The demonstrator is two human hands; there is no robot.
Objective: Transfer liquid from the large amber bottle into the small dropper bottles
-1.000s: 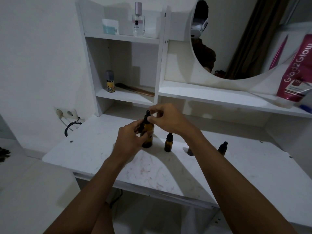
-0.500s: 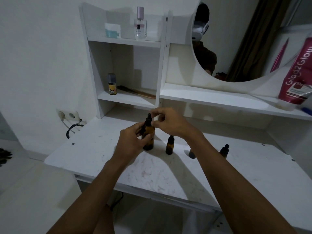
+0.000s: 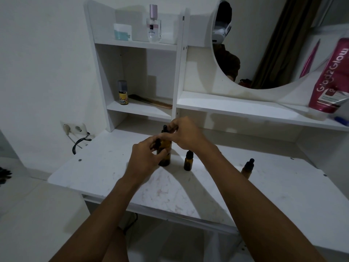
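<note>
The large amber bottle (image 3: 165, 148) stands upright on the white desk (image 3: 170, 188), towards the back and left of centre. My left hand (image 3: 144, 159) is wrapped around its body from the front. My right hand (image 3: 186, 134) pinches its black dropper cap (image 3: 164, 128) from the right. A small dark piece shows between my left fingertips, and I cannot tell what it is. One small dropper bottle (image 3: 188, 161) stands just right of the large one. Another small dropper bottle (image 3: 248, 167) is partly hidden behind my right forearm.
White shelves at the back hold a perfume bottle (image 3: 154, 23), a pale jar (image 3: 122, 31), a yellow-labelled can (image 3: 123, 92), a comb (image 3: 153, 102) and a pink tube (image 3: 332, 76). A round mirror (image 3: 264, 44) hangs above. A wall socket with a black cable (image 3: 79, 135) is at the desk's left end.
Both hands stay on the large amber bottle. My right fingers have shifted slightly on the cap and the left hand has closed more around the body.
</note>
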